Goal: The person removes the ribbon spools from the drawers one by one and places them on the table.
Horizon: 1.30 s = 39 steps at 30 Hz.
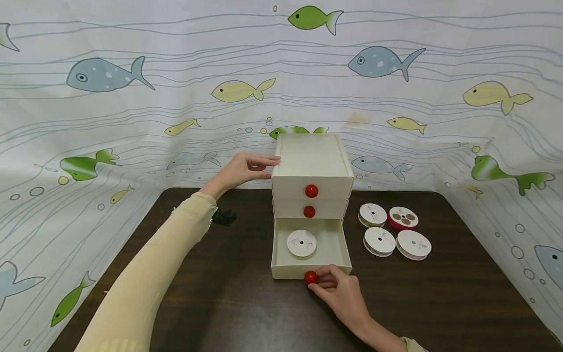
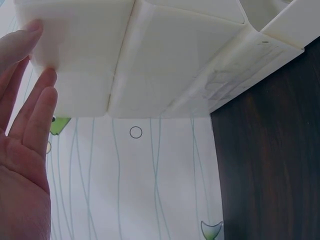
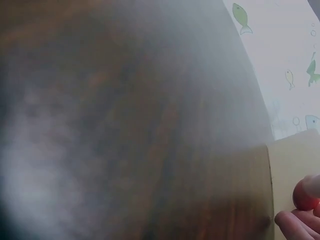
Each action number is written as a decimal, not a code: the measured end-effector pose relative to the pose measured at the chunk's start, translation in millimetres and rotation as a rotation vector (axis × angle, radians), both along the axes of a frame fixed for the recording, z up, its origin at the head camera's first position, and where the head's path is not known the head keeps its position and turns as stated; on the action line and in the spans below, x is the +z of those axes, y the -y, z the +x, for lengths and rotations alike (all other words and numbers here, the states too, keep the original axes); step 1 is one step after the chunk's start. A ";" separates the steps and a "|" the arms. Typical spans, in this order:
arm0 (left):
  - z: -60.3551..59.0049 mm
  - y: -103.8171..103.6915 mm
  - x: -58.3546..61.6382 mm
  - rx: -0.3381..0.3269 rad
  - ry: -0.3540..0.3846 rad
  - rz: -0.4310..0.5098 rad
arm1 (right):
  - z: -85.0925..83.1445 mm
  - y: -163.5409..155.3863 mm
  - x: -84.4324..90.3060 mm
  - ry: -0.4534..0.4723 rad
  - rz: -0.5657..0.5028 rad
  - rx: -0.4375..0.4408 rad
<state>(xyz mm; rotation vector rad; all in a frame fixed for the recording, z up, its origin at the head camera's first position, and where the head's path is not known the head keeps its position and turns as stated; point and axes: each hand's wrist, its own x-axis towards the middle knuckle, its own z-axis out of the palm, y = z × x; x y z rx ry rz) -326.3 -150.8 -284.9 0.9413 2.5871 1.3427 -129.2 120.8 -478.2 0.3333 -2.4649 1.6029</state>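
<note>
A cream cabinet (image 1: 314, 155) with three stacked drawers stands on the dark table. Its bottom drawer (image 1: 332, 239) is pulled out, and one white ribbon spool (image 1: 301, 243) lies flat inside. My right hand (image 1: 345, 296) pinches the red round knob (image 1: 310, 277) of that drawer; the same knob (image 3: 303, 195) shows at the right edge of the right wrist view. My left hand (image 1: 242, 171) rests its extended fingers against the cabinet's upper left side, also seen in the left wrist view. Both upper drawers, with red knobs (image 1: 311, 191), are closed.
To the right of the cabinet, several ribbon spools (image 1: 379, 241) lie close together, one with a red edge (image 1: 402, 218). A small black object (image 1: 224, 217) sits beside the left forearm. Behind the table (image 1: 220, 303) hangs a white fish-patterned sheet (image 1: 184, 44).
</note>
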 end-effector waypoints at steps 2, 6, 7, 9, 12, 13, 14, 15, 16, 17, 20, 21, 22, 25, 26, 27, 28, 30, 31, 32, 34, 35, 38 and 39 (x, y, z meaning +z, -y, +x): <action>3.5 -0.5 2.9 0.002 -0.001 -0.002 | 0.2 -0.3 -1.1 -0.031 0.001 0.030; 5.4 -0.9 3.6 0.007 0.004 0.006 | -0.4 -0.2 -1.4 -0.094 0.029 0.058; 5.1 -0.8 3.2 0.008 0.006 0.009 | -0.6 0.0 -0.9 -0.099 0.033 0.057; 4.4 -0.3 2.2 0.009 0.010 0.016 | -1.4 0.6 0.6 -0.108 0.047 0.052; 2.2 0.8 0.2 0.008 0.008 0.021 | -3.0 2.0 3.1 -0.129 0.096 0.038; 1.7 1.1 -0.2 0.008 0.007 0.022 | -3.7 2.3 3.9 -0.144 0.119 0.033; 1.2 1.4 -0.8 0.006 0.005 0.022 | -4.4 2.6 4.7 -0.164 0.146 0.028; 1.1 1.5 -1.1 0.005 0.005 0.025 | -4.9 2.8 5.3 -0.184 0.175 0.022; 0.8 1.6 -1.4 0.004 0.004 0.026 | -5.4 2.8 5.5 -0.208 0.205 0.016; 1.1 1.4 -1.3 0.003 0.006 0.028 | -5.8 2.7 5.7 -0.235 0.232 0.012; 1.3 0.8 -1.0 -0.004 0.007 0.030 | -6.6 2.0 6.0 -0.302 0.294 0.012; 1.3 0.5 -0.7 -0.006 0.009 0.032 | -6.7 1.5 6.7 -0.313 0.313 0.013; 1.2 0.3 -0.6 -0.007 0.010 0.033 | -6.8 0.9 7.9 -0.319 0.334 0.014; 0.3 -0.2 -0.3 -0.011 0.009 0.035 | -6.8 -1.8 14.6 -0.283 0.373 0.033; -0.1 -0.3 -0.4 -0.011 0.008 0.036 | -6.8 -3.0 17.3 -0.260 0.379 0.041; -0.2 -0.3 -0.3 -0.011 0.006 0.036 | -6.8 -4.2 20.1 -0.242 0.382 0.049; -0.4 -0.3 -0.4 -0.010 0.003 0.034 | -6.8 -5.5 22.5 -0.229 0.388 0.057; -0.6 0.0 -0.5 -0.010 0.002 0.033 | -7.1 -8.0 26.6 -0.216 0.388 0.074; -0.7 0.0 -0.7 -0.010 0.000 0.032 | -7.5 -9.1 28.5 -0.214 0.386 0.083; -0.7 0.1 -0.8 -0.011 0.001 0.034 | -8.1 -10.1 30.1 -0.215 0.384 0.092; -0.6 0.2 -1.1 -0.011 0.004 0.036 | -9.4 -12.0 33.5 -0.218 0.382 0.121; -0.4 0.2 -1.0 -0.012 0.007 0.039 | -10.2 -12.7 35.4 -0.209 0.377 0.136; -0.3 0.5 -1.2 -0.014 0.016 0.045 | -13.3 -15.4 42.9 -0.182 0.369 0.186; -0.2 0.5 -1.3 -0.014 0.018 0.044 | -14.6 -16.4 45.9 -0.179 0.373 0.202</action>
